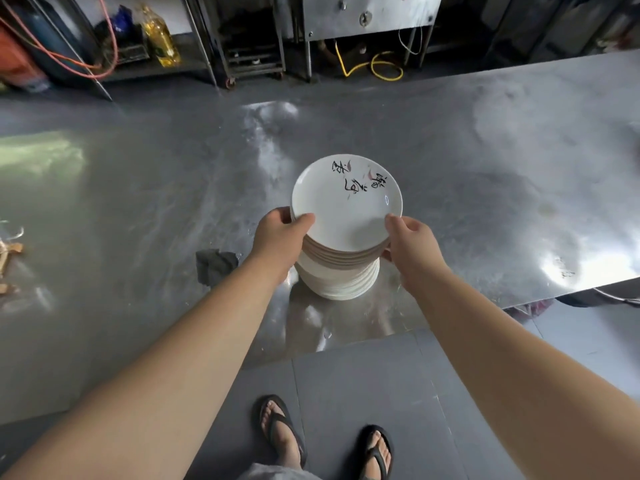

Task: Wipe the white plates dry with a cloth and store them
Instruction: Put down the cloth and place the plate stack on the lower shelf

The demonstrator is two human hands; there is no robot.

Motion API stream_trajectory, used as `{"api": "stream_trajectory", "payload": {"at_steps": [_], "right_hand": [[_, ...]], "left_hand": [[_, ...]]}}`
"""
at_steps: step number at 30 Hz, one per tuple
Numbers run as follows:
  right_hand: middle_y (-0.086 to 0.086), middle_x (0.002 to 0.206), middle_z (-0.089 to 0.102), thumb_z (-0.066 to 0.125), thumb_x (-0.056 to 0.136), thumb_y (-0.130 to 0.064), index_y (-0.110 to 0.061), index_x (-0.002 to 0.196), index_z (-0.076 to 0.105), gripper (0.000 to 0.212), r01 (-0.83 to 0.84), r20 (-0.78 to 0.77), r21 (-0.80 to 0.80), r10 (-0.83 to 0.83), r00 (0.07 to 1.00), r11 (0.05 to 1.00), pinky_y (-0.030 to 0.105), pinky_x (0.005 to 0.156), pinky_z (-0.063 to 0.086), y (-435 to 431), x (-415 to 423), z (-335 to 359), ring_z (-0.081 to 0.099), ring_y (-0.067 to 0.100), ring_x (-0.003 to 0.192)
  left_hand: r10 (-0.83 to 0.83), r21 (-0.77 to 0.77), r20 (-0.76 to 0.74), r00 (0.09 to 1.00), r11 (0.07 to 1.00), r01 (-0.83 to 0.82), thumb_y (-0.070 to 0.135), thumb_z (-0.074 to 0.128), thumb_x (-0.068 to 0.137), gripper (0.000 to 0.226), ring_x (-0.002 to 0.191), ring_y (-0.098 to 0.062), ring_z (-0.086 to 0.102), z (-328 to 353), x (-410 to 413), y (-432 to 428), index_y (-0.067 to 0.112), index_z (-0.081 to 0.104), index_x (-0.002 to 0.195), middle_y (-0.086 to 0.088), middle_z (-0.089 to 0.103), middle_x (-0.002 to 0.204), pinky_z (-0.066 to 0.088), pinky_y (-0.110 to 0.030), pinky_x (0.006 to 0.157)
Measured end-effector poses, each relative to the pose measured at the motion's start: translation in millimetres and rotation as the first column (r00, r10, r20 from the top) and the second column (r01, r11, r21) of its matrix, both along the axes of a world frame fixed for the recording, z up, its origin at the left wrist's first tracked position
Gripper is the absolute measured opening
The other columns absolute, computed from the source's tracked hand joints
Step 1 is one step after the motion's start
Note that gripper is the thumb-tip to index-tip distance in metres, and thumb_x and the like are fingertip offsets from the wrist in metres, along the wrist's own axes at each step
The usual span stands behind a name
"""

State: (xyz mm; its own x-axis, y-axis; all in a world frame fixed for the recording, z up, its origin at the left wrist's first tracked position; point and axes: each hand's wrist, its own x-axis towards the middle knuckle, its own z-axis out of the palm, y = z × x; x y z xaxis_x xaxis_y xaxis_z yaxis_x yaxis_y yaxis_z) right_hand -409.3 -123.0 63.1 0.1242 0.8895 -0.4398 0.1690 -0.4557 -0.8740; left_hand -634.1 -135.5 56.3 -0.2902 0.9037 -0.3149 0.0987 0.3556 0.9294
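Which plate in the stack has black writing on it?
The top plate, gripped at its rim by the left hand and the right hand; the plates below show only plain white edges.

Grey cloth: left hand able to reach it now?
Likely yes once freed: the cloth lies uncovered on the table just left of the plates, but the left hand grips those plates.

text | top plate [346, 209] | black brush script in three groups on its far half | middle group looks like "Love" | other two groups not legible
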Motion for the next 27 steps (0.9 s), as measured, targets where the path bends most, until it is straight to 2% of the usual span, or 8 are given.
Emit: {"api": "stream_trajectory", "payload": {"at_steps": [6,10,13,15,18,20,23,27], "right_hand": [[0.003,0.083,0.066,0.057,0.073,-0.053,-0.013,0.083,0.063,0.041,-0.041,-0.069,0.063,0.045,0.997,0.997,0.067,0.103,0.049,5,9,24,0.062,0.022,0.079],[0.009,0.087,0.074,0.063,0.071,-0.049,-0.01,0.09,0.068,0.044,-0.037,-0.138,0.076,0.048,0.989,0.996,0.055,0.093,0.058,-8,10,34,0.071,0.031,0.085],[0.003,0.087,0.073,0.063,0.073,-0.049,-0.013,0.088,0.068,0.04,-0.064,-0.135,0.1,0.077,0.988,0.993,0.059,0.097,0.055,-24,13,37,0.069,0.024,0.085],[0.001,0.094,0.075,0.06,0.076,-0.05,-0.013,0.097,0.069,0.043,-0.084,-0.1,0.115,0.096,0.99,0.99,0.062,0.101,0.053,-38,15,37,0.071,0.023,0.092],[-0.005,0.098,0.077,0.056,0.08,-0.054,-0.024,0.105,0.07,0.041,-0.136,-0.035,0.155,0.143,0.989,0.978,0.052,0.088,0.059,-69,18,36,0.073,0.022,0.097],[-0.009,0.09,0.074,0.054,0.082,-0.055,-0.031,0.102,0.07,0.036,-0.178,0.0,0.192,0.182,0.983,0.965,0.04,0.069,0.055,-91,19,34,0.07,0.019,0.088],[0.0,0.09,0.073,0.052,0.083,-0.056,-0.035,0.098,0.067,0.03,-0.211,-0.004,0.256,0.219,0.976,0.943,0.043,0.076,0.056,-123,15,31,0.069,0.022,0.085],[-0.01,0.089,0.074,0.051,0.084,-0.056,-0.047,0.101,0.067,0.025,-0.245,0.0,0.304,0.257,0.966,0.921,0.032,0.071,0.049,-161,3,26,0.068,0.003,0.079]], "left_hand": [[0.018,0.041,0.139,0.99,0.999,-0.024,0.045,0.074,0.064,0.022,0.084,-0.019,0.076,29,6,-6,0.039,0.078,0.084,0.0,0.08,0.089,0.062,-0.036,0.068],[0.04,0.043,0.181,0.983,0.998,-0.048,0.045,0.076,0.062,0.029,0.083,-0.019,0.077,37,9,-23,0.036,0.078,0.089,0.001,0.081,0.092,0.059,-0.031,0.065],[0.088,0.029,0.181,0.98,0.995,-0.095,0.048,0.077,0.062,0.045,0.088,-0.025,0.076,35,12,-44,0.026,0.075,0.102,0.0,0.08,0.098,0.059,-0.032,0.065],[0.115,0.037,0.162,0.98,0.992,-0.122,0.05,0.077,0.064,0.05,0.095,-0.03,0.076,32,16,-63,0.026,0.073,0.108,0.0,0.08,0.103,0.063,-0.044,0.073],[0.175,0.069,0.144,0.974,0.98,-0.186,0.049,0.077,0.065,0.052,0.101,-0.026,0.075,31,20,-100,0.033,0.069,0.115,0.003,0.077,0.113,0.062,-0.057,0.089],[0.218,0.102,0.165,0.962,0.966,-0.236,0.045,0.077,0.065,0.056,0.1,-0.021,0.075,33,24,-126,0.037,0.067,0.119,0.003,0.074,0.119,0.063,-0.054,0.088],[0.248,0.136,0.153,0.956,0.953,-0.269,0.041,0.075,0.068,0.059,0.103,-0.015,0.075,36,26,-167,0.041,0.065,0.126,0.006,0.073,0.121,0.062,-0.05,0.093],[0.273,0.157,0.09,0.958,0.946,-0.284,0.041,0.072,0.068,0.063,0.1,-0.012,0.075,40,19,-217,0.042,0.063,0.13,0.014,0.073,0.116,0.062,-0.053,0.092]]}}
